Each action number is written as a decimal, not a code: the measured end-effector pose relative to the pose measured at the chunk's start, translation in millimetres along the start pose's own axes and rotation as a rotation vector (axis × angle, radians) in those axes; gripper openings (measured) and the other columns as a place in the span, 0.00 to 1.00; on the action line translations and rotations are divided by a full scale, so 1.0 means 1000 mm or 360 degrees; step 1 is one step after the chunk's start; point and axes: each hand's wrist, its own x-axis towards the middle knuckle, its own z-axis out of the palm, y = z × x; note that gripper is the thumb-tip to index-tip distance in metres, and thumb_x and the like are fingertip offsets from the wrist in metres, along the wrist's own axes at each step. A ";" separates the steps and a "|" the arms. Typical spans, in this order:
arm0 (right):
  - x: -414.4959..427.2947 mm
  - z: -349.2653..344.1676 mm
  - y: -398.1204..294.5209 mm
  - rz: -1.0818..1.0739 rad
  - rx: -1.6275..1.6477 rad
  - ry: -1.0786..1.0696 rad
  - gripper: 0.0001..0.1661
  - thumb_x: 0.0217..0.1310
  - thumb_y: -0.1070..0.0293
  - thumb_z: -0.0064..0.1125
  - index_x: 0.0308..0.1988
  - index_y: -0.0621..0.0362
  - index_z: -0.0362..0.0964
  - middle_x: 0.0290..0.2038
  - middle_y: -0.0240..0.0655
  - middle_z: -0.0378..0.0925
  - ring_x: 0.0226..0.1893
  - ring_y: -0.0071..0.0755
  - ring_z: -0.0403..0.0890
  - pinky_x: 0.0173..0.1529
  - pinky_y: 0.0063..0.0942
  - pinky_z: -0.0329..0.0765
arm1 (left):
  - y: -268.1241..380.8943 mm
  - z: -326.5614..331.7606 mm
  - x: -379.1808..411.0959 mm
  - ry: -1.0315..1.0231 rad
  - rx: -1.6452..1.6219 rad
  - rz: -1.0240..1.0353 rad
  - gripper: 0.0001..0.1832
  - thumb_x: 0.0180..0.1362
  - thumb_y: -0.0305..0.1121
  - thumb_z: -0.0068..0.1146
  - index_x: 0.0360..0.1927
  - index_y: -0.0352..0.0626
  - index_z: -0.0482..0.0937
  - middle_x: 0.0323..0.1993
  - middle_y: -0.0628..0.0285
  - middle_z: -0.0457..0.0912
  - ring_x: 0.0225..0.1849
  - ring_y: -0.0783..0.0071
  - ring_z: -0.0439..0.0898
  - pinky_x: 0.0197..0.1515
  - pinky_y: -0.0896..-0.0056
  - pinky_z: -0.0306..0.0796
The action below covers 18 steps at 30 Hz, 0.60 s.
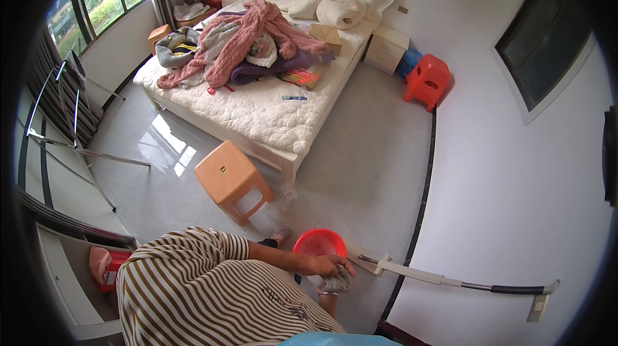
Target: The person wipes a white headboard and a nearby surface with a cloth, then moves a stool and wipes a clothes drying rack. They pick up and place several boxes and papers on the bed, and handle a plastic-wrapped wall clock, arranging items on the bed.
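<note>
A grey cloth (336, 282) is bunched up beside a red plastic basin (319, 243), towards my body from it. My left hand (332, 266) rests on the top of the cloth, with the index finger stretched out over the basin's near edge. My right hand is mostly hidden behind the cloth; a wrist with a bracelet (328, 294) shows just below it. The basin stands low in front of me, and what it holds is hard to make out. To its right a mop with a flat head (367, 261) and a jointed handle leans along the wall.
An orange plastic stool (229, 174) stands left of the basin, near the corner of the bed (260, 121). Blankets (236, 46) and boxes lie on the bed. A metal rack (63, 141) is at the left, a red stool (427, 80) by the right wall, an opened cupboard (63, 278) lower left.
</note>
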 end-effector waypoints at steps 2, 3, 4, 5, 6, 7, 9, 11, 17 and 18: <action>0.001 -0.010 -0.017 -0.0113 -0.0010 0.0096 0.22 0.45 0.59 0.51 0.45 0.47 0.67 0.38 0.35 0.74 0.34 0.39 0.76 0.42 0.35 0.70 | 0.010 0.003 -0.002 -0.0071 0.0005 -0.0055 0.23 0.39 0.18 0.42 0.44 0.40 0.72 0.37 0.62 0.74 0.41 0.76 0.72 0.41 0.77 0.68; 0.000 -0.014 -0.027 -0.0199 -0.0049 0.0140 0.22 0.44 0.59 0.51 0.44 0.47 0.67 0.38 0.35 0.74 0.34 0.39 0.76 0.42 0.35 0.70 | 0.008 0.003 -0.003 -0.0077 -0.0023 -0.0099 0.23 0.39 0.19 0.42 0.44 0.40 0.72 0.37 0.62 0.74 0.41 0.75 0.72 0.41 0.77 0.68; 0.000 -0.016 -0.037 -0.0296 -0.0093 0.0188 0.22 0.43 0.59 0.52 0.44 0.47 0.67 0.37 0.35 0.74 0.33 0.39 0.76 0.41 0.36 0.70 | 0.006 0.002 -0.005 -0.0085 -0.0054 -0.0144 0.23 0.40 0.19 0.42 0.44 0.41 0.72 0.37 0.63 0.74 0.41 0.75 0.72 0.41 0.76 0.69; 0.000 -0.022 -0.048 -0.0427 -0.0181 0.0260 0.22 0.42 0.59 0.52 0.43 0.47 0.67 0.36 0.34 0.74 0.33 0.39 0.76 0.40 0.36 0.70 | 0.008 0.000 -0.004 0.0032 -0.0090 -0.0171 0.23 0.41 0.21 0.44 0.46 0.41 0.71 0.40 0.63 0.72 0.43 0.76 0.71 0.43 0.77 0.68; 0.001 -0.027 -0.058 -0.0568 -0.0275 0.0327 0.22 0.41 0.59 0.53 0.42 0.47 0.67 0.36 0.34 0.74 0.32 0.39 0.76 0.40 0.36 0.70 | 0.008 -0.001 -0.004 0.0155 -0.0131 -0.0201 0.22 0.43 0.23 0.45 0.47 0.41 0.70 0.42 0.63 0.71 0.45 0.77 0.69 0.45 0.78 0.66; 0.001 -0.031 -0.068 -0.0713 -0.0378 0.0393 0.22 0.40 0.59 0.53 0.42 0.47 0.68 0.35 0.34 0.75 0.32 0.39 0.76 0.39 0.36 0.70 | 0.007 -0.003 -0.004 0.0275 -0.0173 -0.0232 0.23 0.45 0.25 0.46 0.49 0.41 0.69 0.45 0.63 0.70 0.47 0.77 0.68 0.48 0.80 0.65; 0.006 -0.033 -0.085 -0.0853 -0.0658 0.0509 0.22 0.38 0.60 0.54 0.40 0.47 0.68 0.34 0.33 0.75 0.31 0.39 0.76 0.38 0.37 0.70 | -0.003 -0.027 -0.001 0.0493 -0.0044 -0.0145 0.21 0.49 0.31 0.47 0.50 0.42 0.68 0.45 0.62 0.69 0.46 0.75 0.69 0.45 0.77 0.69; 0.010 -0.032 -0.100 -0.0672 -0.1008 0.0600 0.19 0.35 0.62 0.55 0.36 0.47 0.69 0.29 0.31 0.74 0.28 0.40 0.75 0.35 0.36 0.70 | -0.006 -0.041 0.000 0.0672 -0.0053 -0.0195 0.22 0.51 0.35 0.47 0.51 0.43 0.66 0.46 0.61 0.68 0.46 0.73 0.70 0.41 0.75 0.72; 0.032 -0.039 -0.132 -0.0387 -0.1498 -0.0057 0.20 0.29 0.65 0.56 0.33 0.46 0.71 0.29 0.29 0.75 0.33 0.38 0.76 0.37 0.35 0.70 | -0.005 -0.065 0.001 0.0919 0.0396 -0.0511 0.18 0.54 0.41 0.44 0.42 0.38 0.70 0.32 0.57 0.75 0.36 0.67 0.76 0.34 0.65 0.73; 0.034 -0.037 -0.133 -0.0363 -0.1503 -0.0139 0.21 0.28 0.65 0.57 0.33 0.46 0.71 0.30 0.29 0.75 0.34 0.37 0.76 0.37 0.35 0.70 | -0.018 -0.076 -0.001 0.0971 0.0671 -0.0381 0.20 0.53 0.43 0.44 0.43 0.38 0.70 0.33 0.54 0.75 0.37 0.64 0.76 0.36 0.64 0.72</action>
